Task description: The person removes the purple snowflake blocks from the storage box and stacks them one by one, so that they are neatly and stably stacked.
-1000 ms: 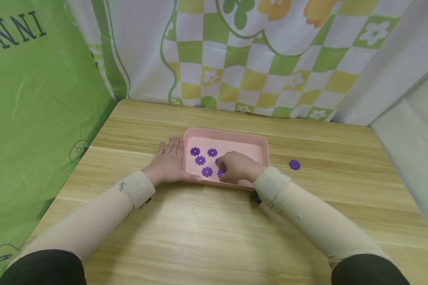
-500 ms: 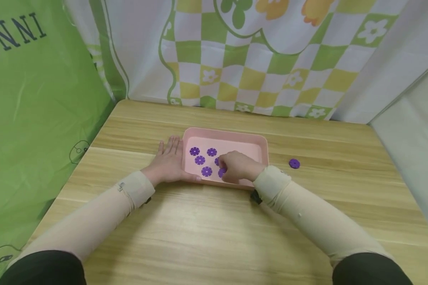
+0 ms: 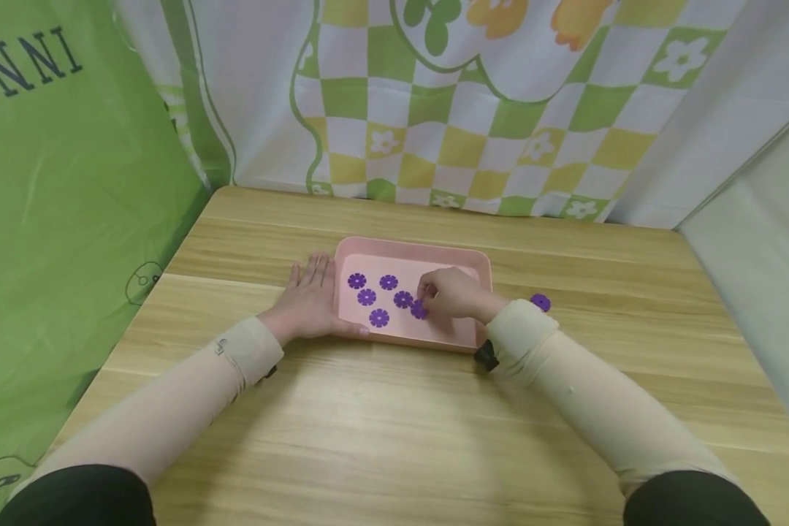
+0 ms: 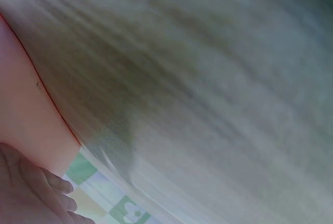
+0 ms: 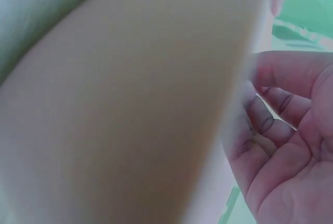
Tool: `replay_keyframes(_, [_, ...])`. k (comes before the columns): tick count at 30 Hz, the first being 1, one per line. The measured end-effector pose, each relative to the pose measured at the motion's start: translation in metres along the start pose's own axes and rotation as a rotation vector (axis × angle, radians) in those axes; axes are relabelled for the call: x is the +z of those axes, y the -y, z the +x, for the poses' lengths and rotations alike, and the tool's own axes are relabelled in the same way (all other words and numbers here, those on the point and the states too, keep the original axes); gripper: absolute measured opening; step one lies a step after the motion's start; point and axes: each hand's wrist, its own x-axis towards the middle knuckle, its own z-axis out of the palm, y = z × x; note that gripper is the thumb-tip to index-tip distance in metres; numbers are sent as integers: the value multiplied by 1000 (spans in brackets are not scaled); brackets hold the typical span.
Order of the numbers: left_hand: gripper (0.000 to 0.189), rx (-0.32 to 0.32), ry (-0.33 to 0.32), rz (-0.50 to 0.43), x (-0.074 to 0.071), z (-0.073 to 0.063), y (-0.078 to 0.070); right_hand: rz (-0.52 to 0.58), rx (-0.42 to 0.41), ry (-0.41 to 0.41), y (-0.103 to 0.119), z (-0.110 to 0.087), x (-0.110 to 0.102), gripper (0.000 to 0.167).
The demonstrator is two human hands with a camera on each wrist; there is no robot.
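A pink tray (image 3: 414, 247) holds several purple notched discs, snowflake building pieces, lying flat in its left half. My left hand (image 3: 307, 305) rests against the tray's left end, fingers straight, thumb along the near rim. In the left wrist view the left hand (image 4: 26, 193) shows beside the pink wall. Inside the tray, my right hand (image 3: 456, 292) pinches a purple notched disc (image 3: 418, 310) with thumb and index finger. Close by on its left lies another notched disc (image 3: 403, 299). In the right wrist view the right hand (image 5: 291, 146) is curled, its fingertips hidden behind the tray's blurred wall.
Another purple piece (image 3: 540, 302) lies on the wooden table (image 3: 368, 438), right of the tray. A checked green, yellow and white curtain (image 3: 460, 131) hangs behind the table. A green sheet (image 3: 72, 219) stands along the left side.
My right hand has moved right and slightly away from me, the near disc shifting with its fingertips. The disc beside it, half covered before, now shows whole. My left hand has stayed at the tray.
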Motion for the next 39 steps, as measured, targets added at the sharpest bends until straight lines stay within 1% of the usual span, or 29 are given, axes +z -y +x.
replay_keyframes(6, [156,3,-5,4,-4,-2,-4,89,6,-13,-17,-2,-6,10])
replay_keyframes(9, [157,5,-7,2,-3,-5,-5,95,-13,-6,-24,-5,-7,9])
replay_keyframes(12, [158,3,-4,1,0,-7,-3,69,-27,-14,-30,-9,-10,9])
replay_keyframes(14, [158,2,-4,4,3,-8,-1,93,-31,-22,-32,-12,-13,9])
replay_keyframes(20, [159,4,-19,8,9,-8,3,170,22,-51,-39,-17,-22,8])
replay_keyframes(25, [158,8,-19,6,8,-9,2,201,61,-65,-47,-23,-30,9])
replay_keyframes(28, [156,11,-16,10,6,-9,0,285,91,-68,-55,-27,-34,11])
replay_keyframes(33, [155,12,-18,12,3,-9,-1,415,118,-75,-67,-37,-42,18])
replay_keyframes(39, [157,19,-27,3,1,-5,-2,511,175,-110,-81,-52,-55,24])
